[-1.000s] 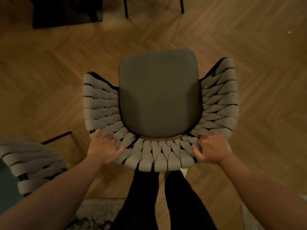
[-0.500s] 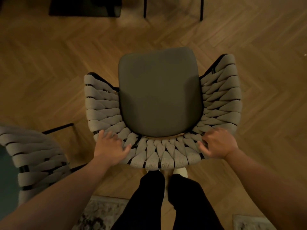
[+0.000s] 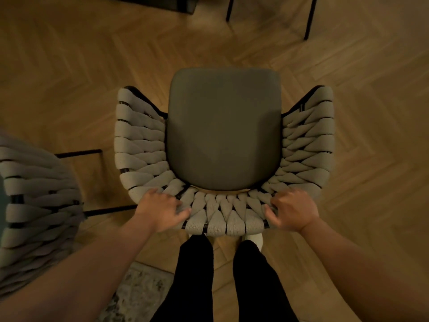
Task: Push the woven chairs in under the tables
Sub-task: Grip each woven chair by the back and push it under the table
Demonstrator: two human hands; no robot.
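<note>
Chair (image 3: 222, 129) nearer table legs (image 3: 310, 19); L hand (image 3: 160, 211) & R hand (image 3: 292, 210) fingers grip backrest (image 3: 222, 216).

A herringbone wood floor (image 3: 69, 66) fills the view, with a mottled pale rug (image 3: 141, 289) at its near edge.

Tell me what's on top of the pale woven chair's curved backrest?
The left hand and right hand grip the pale woven backrest; the weave under their palms is hidden.

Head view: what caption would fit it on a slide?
Left hand and right hand grip the woven chair backrest from behind.
</note>
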